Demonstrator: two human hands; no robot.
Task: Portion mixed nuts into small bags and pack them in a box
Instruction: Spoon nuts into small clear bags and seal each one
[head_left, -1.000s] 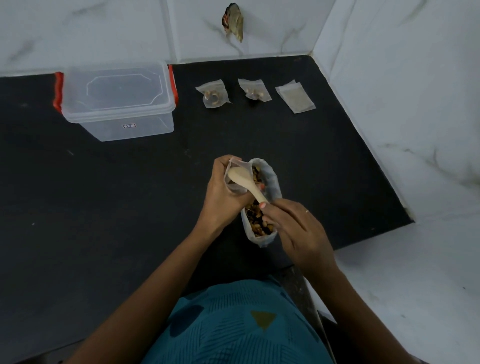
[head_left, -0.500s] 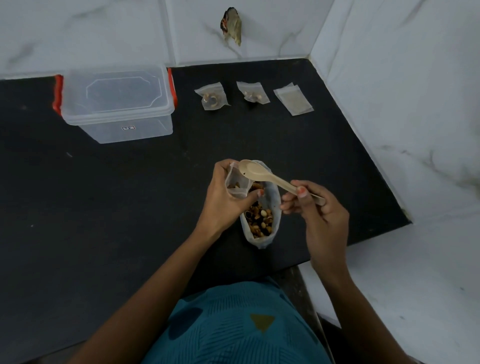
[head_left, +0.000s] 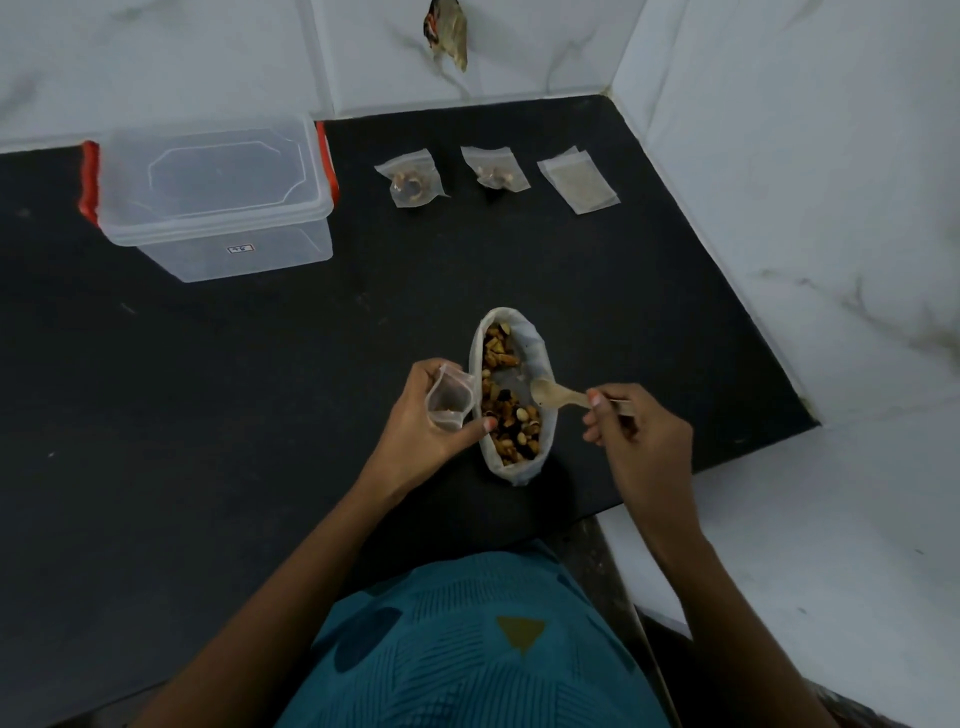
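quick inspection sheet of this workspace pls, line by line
surface: black countertop in a corner of white marble-look walls.
job's things: open large bag of mixed nuts near the front edge; clear box, lid on, red latches, back left; filled small bag, second filled bag and flat empty bags in a row at the back.
clutter: nothing seen.
hands: left hand holds an open small bag beside the large bag; right hand pinches a wooden spoon, bowl over the nuts.
cables: nothing seen.
surroundings: small dark object hangs on the back wall, identity unclear.
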